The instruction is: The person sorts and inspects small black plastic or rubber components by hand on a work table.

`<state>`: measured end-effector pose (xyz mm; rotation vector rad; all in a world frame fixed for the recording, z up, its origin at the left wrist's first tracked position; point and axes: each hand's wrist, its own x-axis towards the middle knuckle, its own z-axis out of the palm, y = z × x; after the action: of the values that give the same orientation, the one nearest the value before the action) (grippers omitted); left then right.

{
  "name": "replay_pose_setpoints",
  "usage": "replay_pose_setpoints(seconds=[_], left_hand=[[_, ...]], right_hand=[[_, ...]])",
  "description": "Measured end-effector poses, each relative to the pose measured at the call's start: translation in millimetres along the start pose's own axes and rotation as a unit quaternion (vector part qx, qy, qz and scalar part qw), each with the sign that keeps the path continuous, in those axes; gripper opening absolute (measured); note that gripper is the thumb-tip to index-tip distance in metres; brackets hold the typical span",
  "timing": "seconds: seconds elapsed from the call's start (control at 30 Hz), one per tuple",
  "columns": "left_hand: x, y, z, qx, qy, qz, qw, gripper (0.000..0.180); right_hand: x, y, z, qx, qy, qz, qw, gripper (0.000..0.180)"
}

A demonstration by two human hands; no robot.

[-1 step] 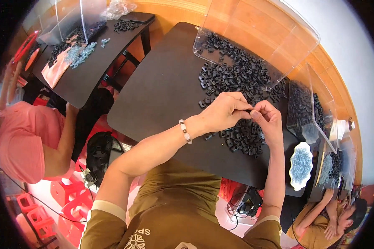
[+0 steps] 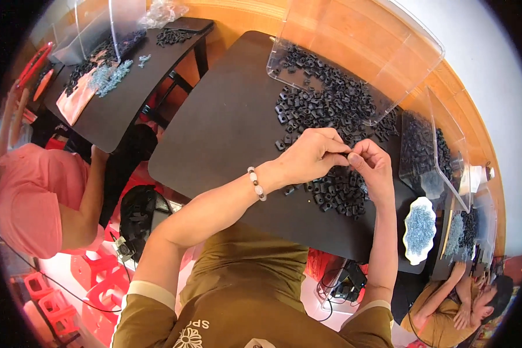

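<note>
My left hand (image 2: 312, 155) and my right hand (image 2: 375, 168) meet above the dark table, thumbs and fingers pinched together. Between their fingertips is a small black piece (image 2: 348, 154), mostly covered by the fingers, so its exact shape is hidden. Around and under the hands spreads a heap of small black plastic parts (image 2: 319, 110), many with a hole through them. Some lie nearer to me, below the hands. To the right of my right forearm stands a white scalloped dish (image 2: 413, 254) filled with tiny pale blue clear pieces.
A clear plastic bin (image 2: 354, 52) is tipped over the far part of the heap. Another clear bin (image 2: 426, 151) with black parts stands at the right. At left, a person in pink (image 2: 37, 197) sits by a second table (image 2: 139, 81); another person (image 2: 455, 310) sits lower right.
</note>
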<state>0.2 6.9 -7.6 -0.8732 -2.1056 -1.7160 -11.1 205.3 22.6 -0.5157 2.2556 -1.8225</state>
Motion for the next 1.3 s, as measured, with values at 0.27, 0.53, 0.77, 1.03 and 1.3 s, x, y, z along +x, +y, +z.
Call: replay_pose_setpoints(seconds=[0.27, 0.53, 0.77, 1.03, 1.3], left_hand=[[7.9, 2.1, -5.2, -0.089, 0.072, -0.103, 0.988, 0.018], [11.9, -4.9, -17.2, -0.231, 0.172, -0.192, 0.938, 0.022], [9.3, -6.8, -19.6, -0.235, 0.152, -0.203, 0.938, 0.029], [9.5, -7.3, -15.4, -0.2, 0.153, -0.219, 0.943, 0.026], [8.4, -11.6, -11.5, -0.167, 0.143, -0.182, 0.958, 0.027]], right_hand=[[4.3, -2.6, -22.9, -0.002, 0.019, -0.016, 1.0, 0.014], [10.4, 22.6, -48.4, -0.265, 0.154, -0.01, 0.952, 0.015], [18.0, 27.7, -42.1, -0.339, 0.153, -0.043, 0.927, 0.009], [41.0, 35.8, -26.2, -0.48, 0.129, -0.188, 0.847, 0.012], [40.1, 32.3, -19.1, -0.474, 0.109, -0.105, 0.868, 0.011]])
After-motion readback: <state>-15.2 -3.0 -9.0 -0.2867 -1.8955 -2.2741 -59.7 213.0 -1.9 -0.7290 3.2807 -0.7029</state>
